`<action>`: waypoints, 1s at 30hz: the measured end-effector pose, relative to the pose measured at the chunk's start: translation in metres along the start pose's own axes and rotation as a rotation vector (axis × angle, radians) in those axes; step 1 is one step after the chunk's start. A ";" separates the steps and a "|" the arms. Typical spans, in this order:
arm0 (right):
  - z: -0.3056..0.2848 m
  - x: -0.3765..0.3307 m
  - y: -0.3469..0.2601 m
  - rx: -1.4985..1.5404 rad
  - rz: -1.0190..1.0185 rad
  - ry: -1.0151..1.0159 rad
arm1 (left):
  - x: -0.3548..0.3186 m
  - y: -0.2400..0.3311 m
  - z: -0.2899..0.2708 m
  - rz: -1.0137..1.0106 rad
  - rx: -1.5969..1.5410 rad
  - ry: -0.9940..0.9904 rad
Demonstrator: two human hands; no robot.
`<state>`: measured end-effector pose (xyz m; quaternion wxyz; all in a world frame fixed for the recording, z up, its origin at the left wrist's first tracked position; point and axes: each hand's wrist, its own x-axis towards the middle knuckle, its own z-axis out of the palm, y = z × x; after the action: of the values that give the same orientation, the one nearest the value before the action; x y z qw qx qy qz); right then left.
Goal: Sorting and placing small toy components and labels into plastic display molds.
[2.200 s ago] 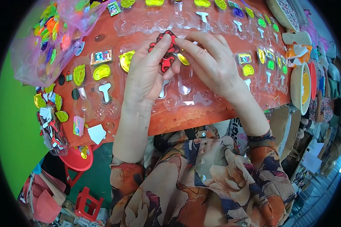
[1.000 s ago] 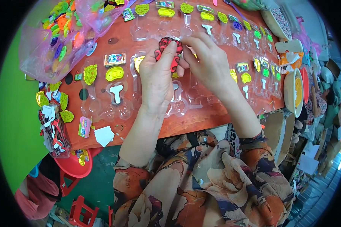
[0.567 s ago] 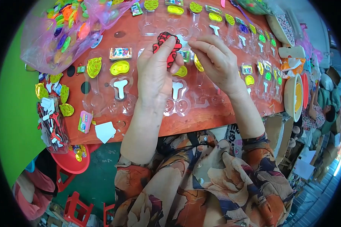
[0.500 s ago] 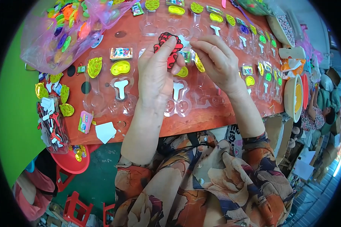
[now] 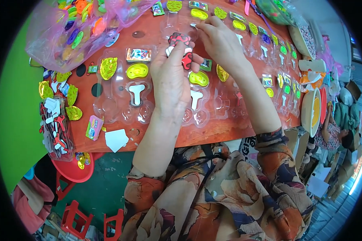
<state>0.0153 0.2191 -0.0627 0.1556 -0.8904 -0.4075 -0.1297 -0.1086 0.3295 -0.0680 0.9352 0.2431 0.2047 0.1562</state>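
Observation:
My left hand (image 5: 171, 78) is closed round a small stack of flat red, black and white pieces (image 5: 186, 60), the thumb lying across them. Beyond it, my right hand (image 5: 219, 42) reaches over a clear plastic blister tray (image 5: 173, 25). A small white piece (image 5: 193, 25) shows at its pinched fingertips, most of it hidden. White T-shaped pieces (image 5: 136, 94) lie in nearer trays, beside yellow oval pieces (image 5: 137, 71), yellow patterned pieces (image 5: 108, 68) and small printed packets (image 5: 138, 54).
A pink plastic bag (image 5: 48, 48) of colourful discs fills the far left. A clear box (image 5: 54, 128) of red and white T-shaped pieces stands at the table's left edge. White cards (image 5: 116, 140) lie near the front edge. Bowls (image 5: 309, 112) stand at the right.
My right hand has moved away from the left hand, farther over the table to a back tray, with the white piece at its fingertips. My left hand still holds the stack.

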 end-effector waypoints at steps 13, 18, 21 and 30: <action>-0.043 -0.015 -0.022 0.954 0.488 -0.083 | -0.007 0.003 0.007 -0.060 0.103 -0.166; -0.048 -0.017 -0.013 1.157 0.625 -0.025 | -0.002 0.004 0.006 -0.039 0.087 -0.066; -0.053 -0.019 -0.016 1.188 0.648 0.018 | -0.001 0.002 0.004 0.006 0.057 -0.013; -0.055 -0.035 -0.053 0.256 0.032 0.101 | -0.007 -0.004 0.015 0.067 0.085 -0.044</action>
<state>-0.0527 0.2068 -0.0156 0.2902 -0.8621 -0.3982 -0.1188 -0.1069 0.3179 -0.0560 0.9226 0.2925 0.1824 0.1734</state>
